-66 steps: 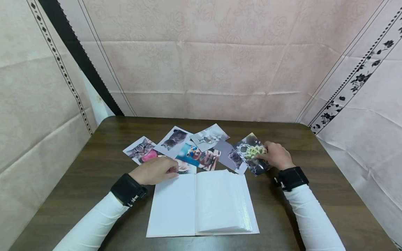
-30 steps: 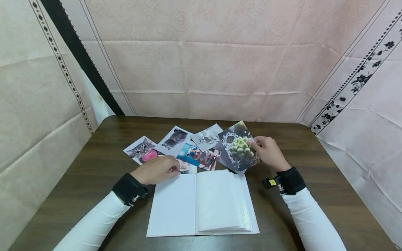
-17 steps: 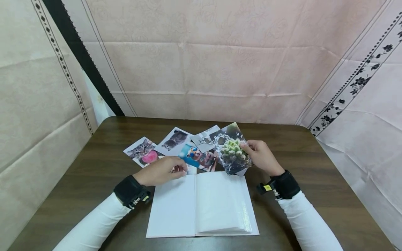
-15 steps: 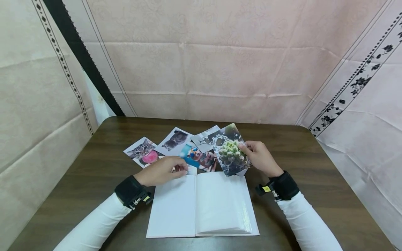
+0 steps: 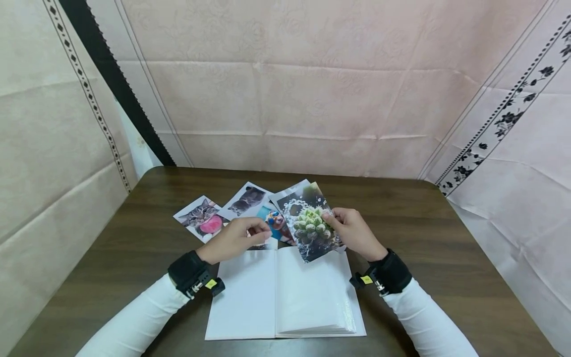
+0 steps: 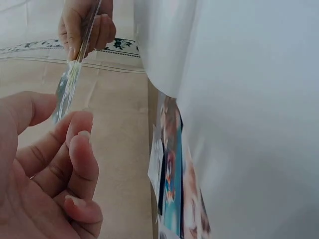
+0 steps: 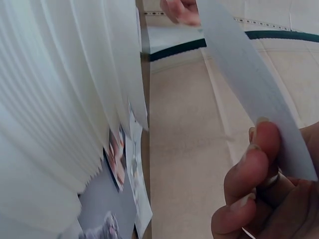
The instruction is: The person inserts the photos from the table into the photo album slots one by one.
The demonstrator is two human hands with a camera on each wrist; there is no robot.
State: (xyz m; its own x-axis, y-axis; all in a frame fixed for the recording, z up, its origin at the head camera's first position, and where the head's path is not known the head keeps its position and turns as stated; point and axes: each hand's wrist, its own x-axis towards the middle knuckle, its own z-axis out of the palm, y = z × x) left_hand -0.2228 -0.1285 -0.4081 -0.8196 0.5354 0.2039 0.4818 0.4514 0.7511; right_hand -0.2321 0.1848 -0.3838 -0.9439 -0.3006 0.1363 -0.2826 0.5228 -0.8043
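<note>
My right hand (image 5: 353,232) pinches a photo print of a green succulent (image 5: 308,240) by its right edge, thumb on the picture side. In the right wrist view the print's plain white back (image 7: 249,74) shows, with curled fingers (image 7: 246,174) against it. The print is raised over the far edge of an open photo album (image 5: 247,297) and overlaps other photos. My left hand (image 5: 234,238) hovers at the album's top left, fingers loosely bent. Nothing is between its thumb and fingers (image 6: 82,159) in the left wrist view.
Behind the album lie several loose photos: a cat with a pink ball (image 5: 200,218), a dark animal on white (image 5: 247,199), and a colourful blue one (image 5: 274,220). The album rests on a brown wooden table (image 5: 401,208), with patterned cloth (image 5: 285,99) hanging behind.
My right hand has brought the succulent photo from the right side of the pile leftward and toward the album. The left hand has shifted slightly right, its fingers spreading a little.
</note>
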